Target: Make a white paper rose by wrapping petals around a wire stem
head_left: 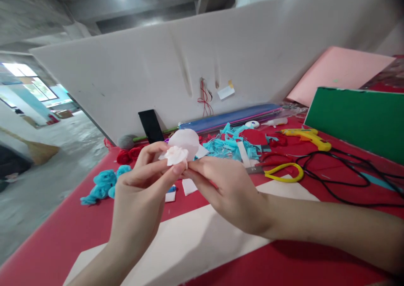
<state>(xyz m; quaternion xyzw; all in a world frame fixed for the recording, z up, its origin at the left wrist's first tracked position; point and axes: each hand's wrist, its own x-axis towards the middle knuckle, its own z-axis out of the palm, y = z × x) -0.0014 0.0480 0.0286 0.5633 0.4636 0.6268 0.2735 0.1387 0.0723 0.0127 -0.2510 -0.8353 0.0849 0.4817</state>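
Note:
In front of me, above the red table, both hands hold a small white flower with folded, ruffled petals. It looks like felt or soft paper. My left hand pinches it from the left, thumb at its base. The fingers of my right hand close on its lower right side, and their tips are partly hidden. A pale rounded petal piece stands up just behind the flower. Beneath my hands lies a long cream-coloured strip, with a small white square beyond it.
Yellow-handled scissors lie beyond my right wrist. Farther back are a yellow glue gun, black cords and light-blue scraps. Blue fabric pieces sit left. A black phone leans against the white board; a green board stands right.

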